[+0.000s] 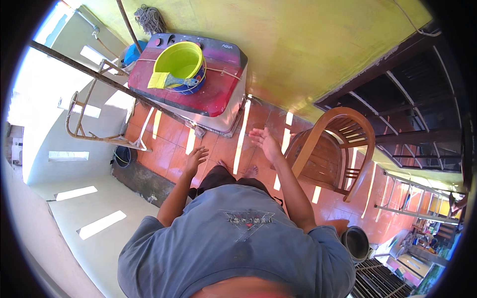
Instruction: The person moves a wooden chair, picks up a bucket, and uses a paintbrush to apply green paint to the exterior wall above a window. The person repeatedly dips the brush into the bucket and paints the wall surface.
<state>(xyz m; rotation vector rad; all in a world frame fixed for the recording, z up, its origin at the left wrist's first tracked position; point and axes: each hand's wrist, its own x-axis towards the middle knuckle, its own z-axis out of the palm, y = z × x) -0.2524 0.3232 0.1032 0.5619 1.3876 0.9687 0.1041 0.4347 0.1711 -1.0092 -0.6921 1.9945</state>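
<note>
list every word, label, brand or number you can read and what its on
Washing machine: a short pale word on the control panel, readable, but I won't copy it out.
Same panel: tiny marks near the knobs, too small to read.
Shirt: lettering across a triangle print, too blurred to read surely.

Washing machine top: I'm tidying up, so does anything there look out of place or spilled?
A yellow-lined bucket with a paintbrush across its rim sits on the washing machine, an odd perch, likely stopping it from being opened. No clear spill shows.
</note>
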